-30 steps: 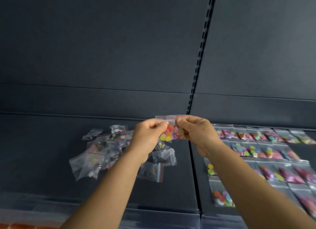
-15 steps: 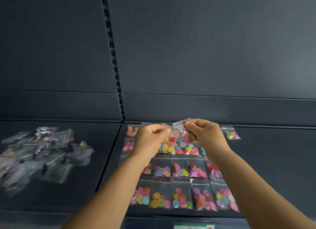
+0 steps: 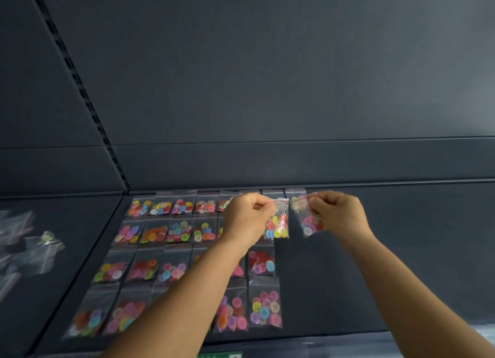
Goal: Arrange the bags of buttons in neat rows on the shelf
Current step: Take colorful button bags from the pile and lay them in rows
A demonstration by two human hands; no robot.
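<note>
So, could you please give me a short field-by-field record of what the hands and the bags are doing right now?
left hand: pinches the top of the left bag, which hangs above the grid
right hand: pinches the top of the right bag, held apart from the other
arranged bags: four rows flat on the shelf
row ends: the second row looks to stop short of the back row, though the hands hide part of it
loose pile: blurred, on the shelf section to the left

Both arms raised, left hand (image 3: 247,218) pinching, right hand (image 3: 338,214) pinching
</note>
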